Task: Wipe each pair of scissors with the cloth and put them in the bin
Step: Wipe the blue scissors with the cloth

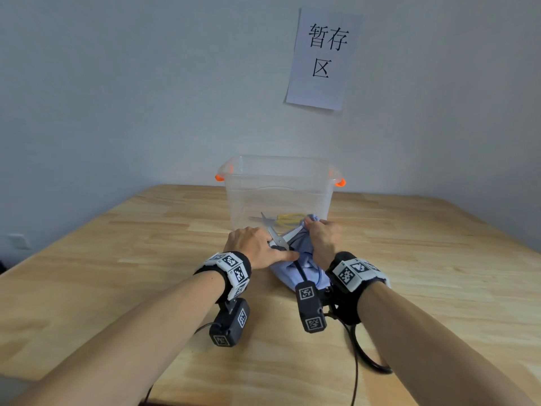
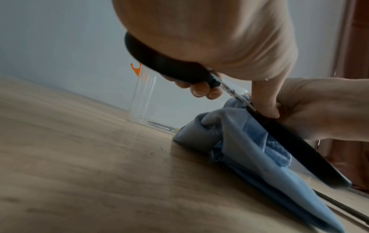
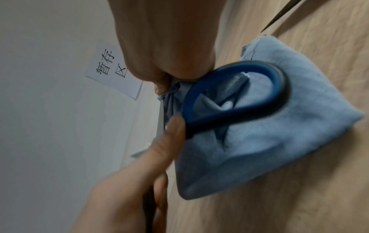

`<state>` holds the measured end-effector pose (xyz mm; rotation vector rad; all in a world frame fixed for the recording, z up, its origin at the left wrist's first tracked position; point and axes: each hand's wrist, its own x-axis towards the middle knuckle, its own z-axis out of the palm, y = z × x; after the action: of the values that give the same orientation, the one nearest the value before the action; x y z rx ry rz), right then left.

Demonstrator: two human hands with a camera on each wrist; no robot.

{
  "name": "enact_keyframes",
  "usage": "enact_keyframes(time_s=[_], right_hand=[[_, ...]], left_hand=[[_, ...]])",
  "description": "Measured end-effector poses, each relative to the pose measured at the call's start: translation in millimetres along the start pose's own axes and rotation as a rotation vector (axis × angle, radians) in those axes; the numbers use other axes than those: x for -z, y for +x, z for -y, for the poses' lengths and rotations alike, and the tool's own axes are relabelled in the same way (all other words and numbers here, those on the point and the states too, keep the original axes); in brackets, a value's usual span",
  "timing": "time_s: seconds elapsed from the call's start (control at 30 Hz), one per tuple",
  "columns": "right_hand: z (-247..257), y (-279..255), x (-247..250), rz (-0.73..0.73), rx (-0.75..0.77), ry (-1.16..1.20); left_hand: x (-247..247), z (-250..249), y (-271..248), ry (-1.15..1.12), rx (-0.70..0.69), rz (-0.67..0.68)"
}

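Your left hand (image 1: 254,244) grips the open scissors (image 1: 278,238); keep your right hand (image 1: 323,240) pinching the cloth (image 1: 304,266) along the blade, away from the edge.

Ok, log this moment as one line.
wiping | left hand holds dark-handled scissors | right hand grips cloth | yellow scissors in bin

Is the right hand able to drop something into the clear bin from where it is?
Probably yes. The right hand grips the blue cloth just in front of the clear bin, whose top is open with no lid, and nothing stands between them.
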<state>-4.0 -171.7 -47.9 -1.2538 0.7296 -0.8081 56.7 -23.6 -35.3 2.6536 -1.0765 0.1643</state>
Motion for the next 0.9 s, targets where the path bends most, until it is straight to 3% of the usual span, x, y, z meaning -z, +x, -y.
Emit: enact_keyframes(time_s=[0.1,0.27,0.53,0.8,0.9], right_hand=[[6.5,4.6,10.6,-0.052,-0.022,0.087],[2.4,1.3,19.2,0.276,0.088,-0.293],[5.6,-4.6,16.7,0.631,0.067,-0.719],[10.5,-6.7,22.1,0.555,0.023,-0.313],[11.7,-9.3,22.9,0.645,-0.076,-0.215]], left_hand=[[1.3,14.5,-2.6,-0.012,0.033,0.001],[-0.4,31.3,-2.8,-0.053,0.068,-0.06],[1.6,28.0,-7.1,-0.1,0.05,-0.058],[-2.4,18.7,-8.0,-0.085,0.012,-0.049],[-3.6,14.9,-8.3,-0.081,0.01,-0.037]])
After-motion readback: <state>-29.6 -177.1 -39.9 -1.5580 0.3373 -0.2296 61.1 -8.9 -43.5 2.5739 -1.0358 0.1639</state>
